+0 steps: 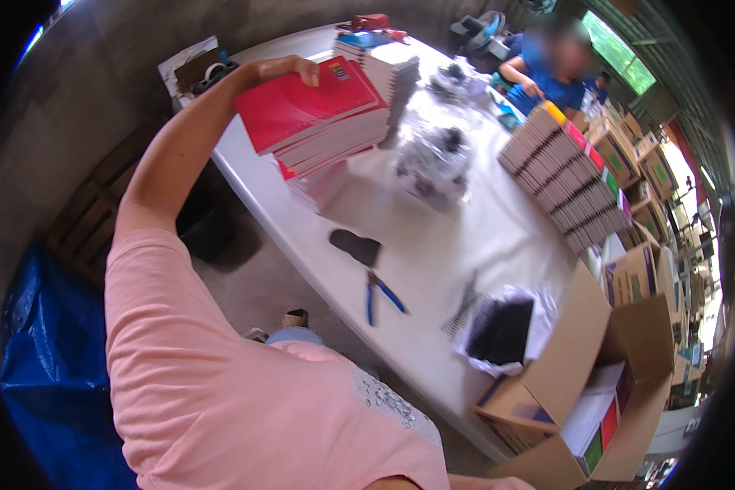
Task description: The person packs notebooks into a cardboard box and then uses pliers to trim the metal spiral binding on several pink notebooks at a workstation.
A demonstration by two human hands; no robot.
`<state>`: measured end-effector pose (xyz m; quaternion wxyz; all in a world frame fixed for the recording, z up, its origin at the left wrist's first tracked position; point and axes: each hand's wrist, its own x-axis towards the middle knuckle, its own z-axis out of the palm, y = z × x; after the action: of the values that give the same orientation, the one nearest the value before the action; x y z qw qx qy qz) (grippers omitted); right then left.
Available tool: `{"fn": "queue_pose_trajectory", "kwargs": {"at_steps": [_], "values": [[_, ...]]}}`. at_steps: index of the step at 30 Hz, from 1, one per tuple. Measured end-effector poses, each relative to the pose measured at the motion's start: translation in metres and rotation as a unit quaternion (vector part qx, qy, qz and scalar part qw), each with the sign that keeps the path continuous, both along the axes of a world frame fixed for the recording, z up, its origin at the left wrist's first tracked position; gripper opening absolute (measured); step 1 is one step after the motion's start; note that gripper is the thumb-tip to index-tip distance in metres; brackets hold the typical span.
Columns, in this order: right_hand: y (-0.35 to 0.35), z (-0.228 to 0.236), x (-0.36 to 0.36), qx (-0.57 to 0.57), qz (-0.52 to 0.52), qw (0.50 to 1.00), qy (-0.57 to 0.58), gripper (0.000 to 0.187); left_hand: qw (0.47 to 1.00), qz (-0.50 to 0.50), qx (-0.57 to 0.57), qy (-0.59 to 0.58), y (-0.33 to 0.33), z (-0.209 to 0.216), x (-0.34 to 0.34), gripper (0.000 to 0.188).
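My left hand [290, 69] reaches across to the far left of the table and grips the edge of a red notebook [306, 102]. That notebook lies on top of an uneven stack of notebooks [327, 147], whose page edges face me. At the bottom edge, only a strip of my right hand [508, 483] shows, beside the open cardboard box [567, 335]; its fingers are hidden. Inside the box stand notebooks [600, 408] with coloured covers. Blue-handled pliers [376, 292] lie on the table beside a dark flat piece [355, 246].
Clear plastic bags with dark contents [437, 159] sit mid-table. Black binding coils [502, 331] lie in white wrapping near the box. Long rows of notebooks [559, 180] line the far side. Beyond them a person in blue [539, 82] works. A blue tarp [53, 367] hangs at left.
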<state>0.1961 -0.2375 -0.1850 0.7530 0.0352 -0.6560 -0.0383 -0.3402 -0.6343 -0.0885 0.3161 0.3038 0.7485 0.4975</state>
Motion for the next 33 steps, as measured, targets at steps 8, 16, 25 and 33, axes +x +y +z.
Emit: {"fn": "queue_pose_trajectory", "kwargs": {"at_steps": [8,16,25,33], "values": [[-0.199,-0.044,-0.355,-0.548,0.543,0.562,-0.298,0.078,0.967,0.063,0.132,-0.211,-0.055,-0.06,-0.064,0.038],[-0.269,0.013,-0.439,-0.615,0.632,0.391,-0.264,0.072,0.967,0.064,0.048,-0.243,-0.011,-0.037,0.003,0.06],[-0.25,0.007,-0.47,-0.663,0.626,0.232,-0.337,0.046,0.9,0.134,0.201,-0.364,0.01,-0.077,0.004,0.046],[-0.268,-0.026,-0.467,-0.697,0.545,0.282,-0.372,0.05,0.899,0.145,0.181,-0.371,-0.001,-0.113,0.001,0.046]]}}
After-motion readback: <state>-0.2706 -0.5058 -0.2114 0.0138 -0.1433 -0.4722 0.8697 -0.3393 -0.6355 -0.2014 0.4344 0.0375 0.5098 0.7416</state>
